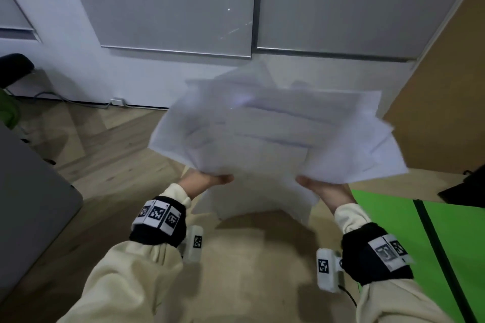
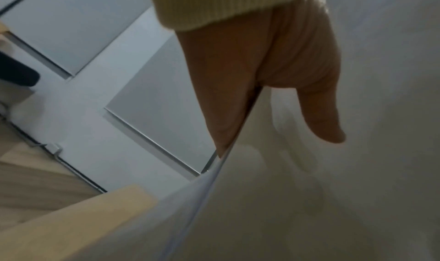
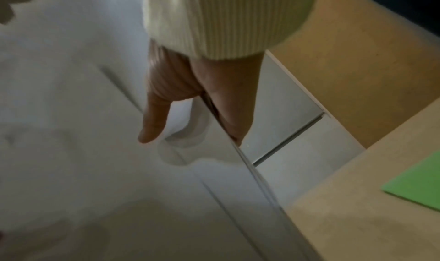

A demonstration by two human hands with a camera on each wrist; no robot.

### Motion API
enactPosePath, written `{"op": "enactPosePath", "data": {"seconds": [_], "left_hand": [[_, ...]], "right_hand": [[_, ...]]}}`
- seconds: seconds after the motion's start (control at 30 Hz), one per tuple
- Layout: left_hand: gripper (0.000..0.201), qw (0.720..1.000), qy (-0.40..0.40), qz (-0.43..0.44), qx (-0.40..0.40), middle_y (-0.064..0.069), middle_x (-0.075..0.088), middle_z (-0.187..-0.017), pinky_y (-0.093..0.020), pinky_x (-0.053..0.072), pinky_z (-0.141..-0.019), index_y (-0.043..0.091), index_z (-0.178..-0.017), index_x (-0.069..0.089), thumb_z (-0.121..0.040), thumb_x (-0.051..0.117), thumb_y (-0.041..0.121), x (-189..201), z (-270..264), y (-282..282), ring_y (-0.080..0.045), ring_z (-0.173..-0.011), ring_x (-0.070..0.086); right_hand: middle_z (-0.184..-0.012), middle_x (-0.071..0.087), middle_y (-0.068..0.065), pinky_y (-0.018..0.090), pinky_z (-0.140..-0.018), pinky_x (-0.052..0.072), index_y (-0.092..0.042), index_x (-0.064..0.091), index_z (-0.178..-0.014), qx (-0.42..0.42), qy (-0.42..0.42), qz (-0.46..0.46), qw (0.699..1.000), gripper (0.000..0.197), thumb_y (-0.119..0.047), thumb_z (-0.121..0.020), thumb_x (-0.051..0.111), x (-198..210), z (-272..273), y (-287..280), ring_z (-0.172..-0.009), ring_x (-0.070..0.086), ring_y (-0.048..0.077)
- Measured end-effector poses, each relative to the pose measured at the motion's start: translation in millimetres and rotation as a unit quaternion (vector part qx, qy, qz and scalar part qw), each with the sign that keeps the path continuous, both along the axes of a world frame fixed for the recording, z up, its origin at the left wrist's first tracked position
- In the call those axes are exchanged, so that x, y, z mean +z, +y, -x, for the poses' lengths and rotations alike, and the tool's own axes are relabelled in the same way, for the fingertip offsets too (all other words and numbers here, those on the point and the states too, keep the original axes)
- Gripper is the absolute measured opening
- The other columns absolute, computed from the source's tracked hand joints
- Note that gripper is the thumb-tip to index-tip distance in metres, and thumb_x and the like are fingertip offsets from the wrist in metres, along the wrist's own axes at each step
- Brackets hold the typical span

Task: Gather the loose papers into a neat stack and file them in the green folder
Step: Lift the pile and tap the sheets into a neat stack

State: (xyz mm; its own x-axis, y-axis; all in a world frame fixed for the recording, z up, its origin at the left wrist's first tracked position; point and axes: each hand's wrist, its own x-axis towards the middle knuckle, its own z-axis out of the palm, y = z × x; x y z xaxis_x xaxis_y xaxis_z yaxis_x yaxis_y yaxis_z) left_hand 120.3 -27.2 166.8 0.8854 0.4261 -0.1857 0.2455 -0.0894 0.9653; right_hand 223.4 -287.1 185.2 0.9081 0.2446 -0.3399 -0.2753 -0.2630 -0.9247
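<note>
- Far left: dark grey slab (image 1: 31,191), cut off by frame; black chair part (image 1: 14,68) and cable (image 1: 65,101) along the wall base behind.
- Wood-look floor (image 1: 105,144) open left of the hands; pale wooden tabletop (image 1: 249,257) under both forearms, bare between wrists.
- Left hand (image 1: 204,181) pinching near-left edge of papers (image 1: 275,133), thumb on top, fingers hidden beneath.
- Papers raised off the table, fanned, uneven edges, motion-blurred; sheet count unreadable.
- Grey panelled wall (image 1: 178,7) behind.
- Right hand (image 1: 322,187) pinching near-right edge likewise, thumb on top.
- Green folder (image 1: 393,231) flat on table at right, beside right wrist, cut off by frame.
- Black object (image 1: 464,189) far right, unidentifiable; brown panel (image 1: 446,86) above.
</note>
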Motion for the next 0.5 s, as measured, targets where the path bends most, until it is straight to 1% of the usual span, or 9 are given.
{"op": "enactPosePath", "data": {"seconds": [0.07, 0.1, 0.13, 0.2, 0.3, 0.33, 0.4, 0.43, 0.5], "left_hand": [[0.060, 1.000, 0.017, 0.012, -0.017, 0.001, 0.062, -0.119, -0.026, 0.040, -0.096, 0.024, -0.118, 0.055, -0.064, 0.082, 0.020, -3.4, -2.4, -1.4, -0.015, -0.115, 0.056], [0.055, 1.000, 0.019, 0.018, -0.009, 0.001, 0.062, -0.117, -0.026, 0.040, -0.097, 0.022, -0.119, 0.057, -0.070, 0.081, 0.018, -2.8, -3.2, 0.8, -0.015, -0.114, 0.057], [0.052, 1.000, 0.019, 0.018, 0.003, 0.001, 0.063, -0.116, -0.027, 0.040, -0.098, 0.018, -0.122, 0.058, -0.073, 0.078, 0.014, 0.2, -2.6, 3.0, -0.014, -0.112, 0.057], [0.056, 1.000, 0.007, 0.022, 0.019, -0.002, 0.063, -0.116, -0.029, 0.042, -0.100, 0.012, -0.125, 0.057, -0.073, 0.077, 0.008, 3.0, -2.9, 10.1, -0.014, -0.109, 0.057], [0.054, 1.000, -0.006, 0.008, -0.003, -0.003, 0.063, -0.115, -0.023, 0.046, -0.091, 0.017, -0.120, 0.058, -0.072, 0.078, 0.003, 9.3, -10.3, 2.7, -0.014, -0.107, 0.058], [0.050, 1.000, -0.008, -0.006, -0.016, -0.001, 0.063, -0.113, -0.015, 0.048, -0.084, 0.020, -0.117, 0.058, -0.073, 0.077, 0.005, 11.1, -13.8, -2.1, -0.014, -0.108, 0.058], [0.045, 0.999, -0.026, -0.010, -0.017, 0.001, 0.063, -0.113, 0.001, 0.045, -0.068, 0.019, -0.117, 0.059, -0.077, 0.074, 0.007, 14.0, -18.0, -5.4, -0.012, -0.108, 0.058], [0.045, 0.999, -0.032, -0.001, -0.008, 0.003, 0.062, -0.112, 0.003, 0.044, -0.065, 0.016, -0.119, 0.059, -0.077, 0.074, 0.006, 15.5, -17.0, -3.4, -0.009, -0.104, 0.059], [0.050, 0.999, -0.041, 0.005, -0.003, 0.006, 0.064, -0.107, 0.001, 0.046, -0.068, 0.012, -0.119, 0.060, -0.073, 0.078, 0.007, 14.3, -14.2, 2.8, 0.004, -0.087, 0.062]], "right_hand": [[-0.100, 0.067, 0.006, 0.029, -0.091, 0.045, -0.018, 0.065, -0.076, -0.017, 0.002, -0.010, 1.000, 0.014, -0.013, -0.072, 0.078, -3.6, 0.2, 4.3, -0.085, 0.063, 0.018], [-0.102, 0.067, 0.007, 0.027, -0.088, 0.044, -0.015, 0.067, -0.082, -0.038, -0.010, -0.010, 0.999, 0.018, -0.013, -0.070, 0.079, -3.2, -1.9, 4.3, -0.085, 0.063, 0.019], [-0.106, 0.068, 0.010, 0.026, -0.086, 0.044, -0.010, 0.068, -0.093, -0.052, -0.030, -0.017, 0.998, 0.029, -0.012, -0.068, 0.081, -5.9, -7.3, 1.2, -0.089, 0.064, 0.020], [-0.110, 0.069, 0.013, 0.029, -0.088, 0.046, -0.005, 0.067, -0.107, -0.049, -0.049, -0.022, 0.997, 0.046, -0.009, -0.064, 0.083, -5.3, -14.8, -3.7, -0.097, 0.065, 0.023], [-0.106, 0.065, 0.006, 0.034, -0.099, 0.045, -0.022, 0.066, -0.090, 0.024, -0.061, 0.021, 0.998, 0.031, -0.010, -0.067, 0.082, -2.7, -14.7, 4.8, -0.105, 0.061, 0.020], [-0.106, 0.064, 0.005, 0.033, -0.099, 0.044, -0.023, 0.064, -0.089, 0.025, -0.079, 0.016, 0.996, 0.031, -0.009, -0.068, 0.081, -2.0, -14.3, 9.7, -0.105, 0.059, 0.018], [-0.109, 0.064, 0.004, 0.028, -0.094, 0.043, -0.018, 0.061, -0.101, -0.022, -0.101, -0.022, 0.994, 0.039, -0.008, -0.068, 0.081, 1.7, -15.4, 13.6, -0.102, 0.058, 0.016], [-0.108, 0.064, 0.003, 0.026, -0.091, 0.041, -0.018, 0.060, -0.103, -0.041, -0.102, -0.034, 0.993, 0.041, -0.009, -0.068, 0.081, 3.6, -16.3, 10.5, -0.099, 0.059, 0.015], [-0.103, 0.066, 0.001, 0.024, -0.089, 0.041, -0.020, 0.063, -0.095, -0.007, -0.090, -0.033, 0.995, 0.033, -0.011, -0.069, 0.081, 4.6, -15.7, 1.9, -0.093, 0.060, 0.014]]}}
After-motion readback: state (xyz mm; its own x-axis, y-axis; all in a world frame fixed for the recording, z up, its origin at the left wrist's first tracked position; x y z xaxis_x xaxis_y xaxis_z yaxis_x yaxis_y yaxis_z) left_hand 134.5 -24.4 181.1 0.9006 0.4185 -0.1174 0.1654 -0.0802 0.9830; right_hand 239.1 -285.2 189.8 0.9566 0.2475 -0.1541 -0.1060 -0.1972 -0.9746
